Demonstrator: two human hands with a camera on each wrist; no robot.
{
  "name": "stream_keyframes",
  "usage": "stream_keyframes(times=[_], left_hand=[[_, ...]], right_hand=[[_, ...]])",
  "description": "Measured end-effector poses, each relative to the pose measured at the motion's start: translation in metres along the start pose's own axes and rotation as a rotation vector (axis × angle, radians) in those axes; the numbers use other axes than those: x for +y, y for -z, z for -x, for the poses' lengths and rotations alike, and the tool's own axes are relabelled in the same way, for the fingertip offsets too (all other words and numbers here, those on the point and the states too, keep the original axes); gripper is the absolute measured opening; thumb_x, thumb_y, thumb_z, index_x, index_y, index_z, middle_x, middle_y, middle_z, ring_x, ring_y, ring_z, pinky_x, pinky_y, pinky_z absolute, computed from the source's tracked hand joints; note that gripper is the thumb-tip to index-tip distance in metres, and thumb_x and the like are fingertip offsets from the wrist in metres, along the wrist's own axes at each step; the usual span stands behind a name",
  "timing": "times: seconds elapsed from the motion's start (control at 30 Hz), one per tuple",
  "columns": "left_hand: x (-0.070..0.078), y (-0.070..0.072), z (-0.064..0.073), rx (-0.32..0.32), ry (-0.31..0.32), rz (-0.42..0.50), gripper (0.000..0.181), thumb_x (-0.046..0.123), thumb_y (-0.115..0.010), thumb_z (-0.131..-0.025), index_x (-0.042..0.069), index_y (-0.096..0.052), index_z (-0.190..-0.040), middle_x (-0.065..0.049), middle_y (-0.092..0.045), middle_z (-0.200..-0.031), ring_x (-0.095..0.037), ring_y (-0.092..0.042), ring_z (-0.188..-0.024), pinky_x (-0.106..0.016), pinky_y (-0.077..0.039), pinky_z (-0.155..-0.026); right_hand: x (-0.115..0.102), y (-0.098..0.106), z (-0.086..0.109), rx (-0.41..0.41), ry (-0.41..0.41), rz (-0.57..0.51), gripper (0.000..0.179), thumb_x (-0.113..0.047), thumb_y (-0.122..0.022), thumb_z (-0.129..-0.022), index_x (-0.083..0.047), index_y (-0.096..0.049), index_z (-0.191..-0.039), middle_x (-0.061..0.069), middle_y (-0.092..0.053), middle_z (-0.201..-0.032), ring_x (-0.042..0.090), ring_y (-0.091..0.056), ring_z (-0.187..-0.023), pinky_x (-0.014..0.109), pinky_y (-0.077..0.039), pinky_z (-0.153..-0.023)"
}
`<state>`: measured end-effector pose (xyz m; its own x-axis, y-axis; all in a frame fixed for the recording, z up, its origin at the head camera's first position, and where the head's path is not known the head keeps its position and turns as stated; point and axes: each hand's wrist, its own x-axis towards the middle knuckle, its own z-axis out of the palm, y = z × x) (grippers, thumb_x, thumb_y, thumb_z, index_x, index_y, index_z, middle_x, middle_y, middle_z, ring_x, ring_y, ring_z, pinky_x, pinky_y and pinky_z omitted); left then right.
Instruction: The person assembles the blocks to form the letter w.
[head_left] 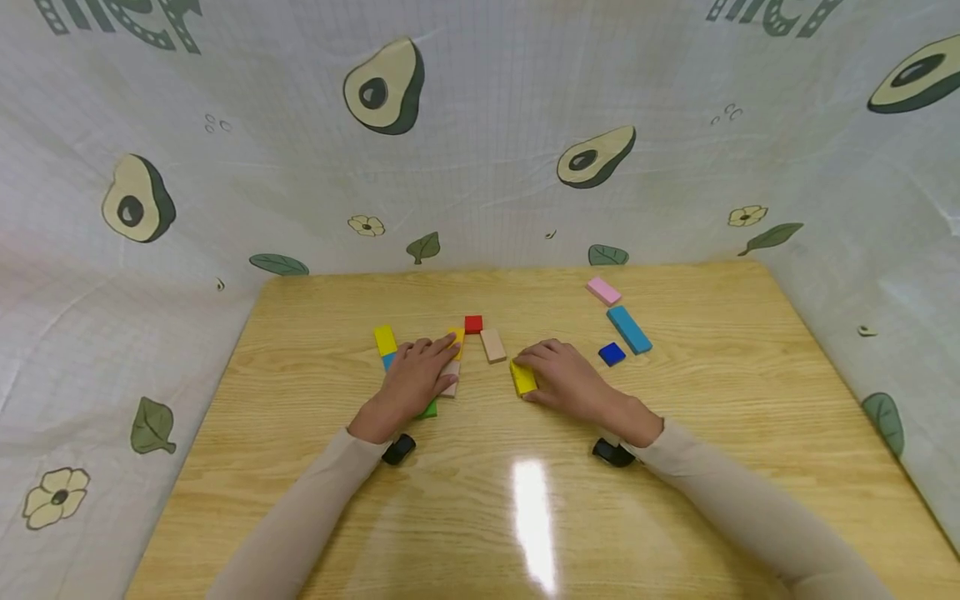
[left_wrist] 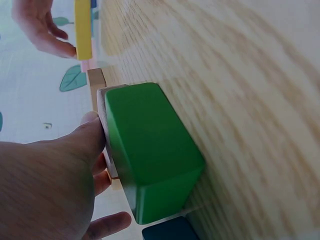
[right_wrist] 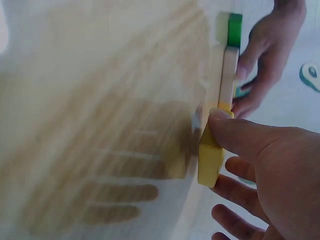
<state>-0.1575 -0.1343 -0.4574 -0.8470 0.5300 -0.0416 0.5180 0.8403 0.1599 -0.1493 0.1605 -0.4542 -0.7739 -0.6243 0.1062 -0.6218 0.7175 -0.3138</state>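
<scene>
My right hand (head_left: pixel 564 379) pinches a yellow block (head_left: pixel 522 378) between thumb and fingers at the middle of the table. In the right wrist view that yellow block (right_wrist: pixel 211 157) shows its edge near the tabletop. To the left, my left hand (head_left: pixel 412 379) rests over a group of blocks with its fingers spread. Its fingertips touch an orange block (head_left: pixel 458 340), and the thumb lies against a pale block (head_left: pixel 451 380). A green block (left_wrist: pixel 150 145) sits by the wrist, large in the left wrist view. Partly covered by the hand is a blue block (head_left: pixel 387 360), beside another yellow block (head_left: pixel 385 340).
A red block (head_left: pixel 473 324) and a beige block (head_left: pixel 493 346) lie between the hands. Toward the right are a dark blue block (head_left: pixel 612 354), a long blue block (head_left: pixel 629 329) and a pink block (head_left: pixel 603 291). Printed cloth (head_left: pixel 480 167) stands behind the wooden table (head_left: pixel 465 517).
</scene>
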Motion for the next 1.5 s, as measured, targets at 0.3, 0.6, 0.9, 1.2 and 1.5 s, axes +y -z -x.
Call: stream_keyframes(times=[0.3,0.6,0.9,1.2,1.5], left_hand=[[0.000,0.001,0.000,-0.004,0.004,0.003,0.058,0.035,-0.060,-0.109,0.007,-0.050,-0.158,-0.010,-0.040,-0.169,-0.037,-0.046,-0.143,-0.058,-0.034,-0.119],[0.001,0.002,0.000,0.009,-0.002,0.002,0.056,0.034,-0.060,-0.109,0.007,-0.051,-0.157,-0.010,-0.041,-0.168,-0.038,-0.047,-0.143,-0.059,-0.035,-0.118],[0.000,0.002,0.000,0.002,0.004,0.013,0.056,0.034,-0.059,-0.109,0.008,-0.050,-0.158,-0.009,-0.041,-0.168,-0.038,-0.046,-0.144,-0.059,-0.034,-0.119],[0.000,0.002,-0.001,-0.015,0.009,0.003,0.057,0.036,-0.059,-0.110,0.008,-0.049,-0.159,-0.008,-0.039,-0.169,-0.037,-0.046,-0.144,-0.059,-0.033,-0.120],[0.002,0.005,-0.001,-0.015,0.012,0.014,0.057,0.034,-0.060,-0.109,0.008,-0.050,-0.158,-0.009,-0.040,-0.169,-0.038,-0.046,-0.144,-0.059,-0.033,-0.120]], right_hand=[[-0.012,-0.009,-0.001,-0.011,0.044,-0.006,0.053,-0.026,-0.084,-0.094,-0.003,-0.067,-0.139,0.011,-0.067,-0.139,0.033,-0.057,-0.130,0.053,-0.045,-0.113],[-0.014,-0.013,-0.006,-0.003,0.084,0.043,0.051,-0.027,-0.081,-0.096,-0.003,-0.068,-0.139,0.012,-0.065,-0.141,0.033,-0.056,-0.130,0.051,-0.045,-0.113],[-0.016,-0.014,-0.012,0.016,0.094,0.054,0.045,-0.022,-0.082,-0.095,-0.002,-0.071,-0.135,0.013,-0.064,-0.137,0.033,-0.055,-0.129,0.049,-0.047,-0.111],[-0.015,-0.015,-0.016,0.016,0.096,0.062,0.045,-0.022,-0.083,-0.094,-0.003,-0.073,-0.134,0.012,-0.065,-0.134,0.032,-0.056,-0.126,0.047,-0.049,-0.108],[-0.016,-0.017,-0.016,0.026,0.096,0.064,0.047,-0.023,-0.084,-0.094,-0.003,-0.072,-0.134,0.012,-0.066,-0.133,0.031,-0.057,-0.124,0.047,-0.050,-0.107]])
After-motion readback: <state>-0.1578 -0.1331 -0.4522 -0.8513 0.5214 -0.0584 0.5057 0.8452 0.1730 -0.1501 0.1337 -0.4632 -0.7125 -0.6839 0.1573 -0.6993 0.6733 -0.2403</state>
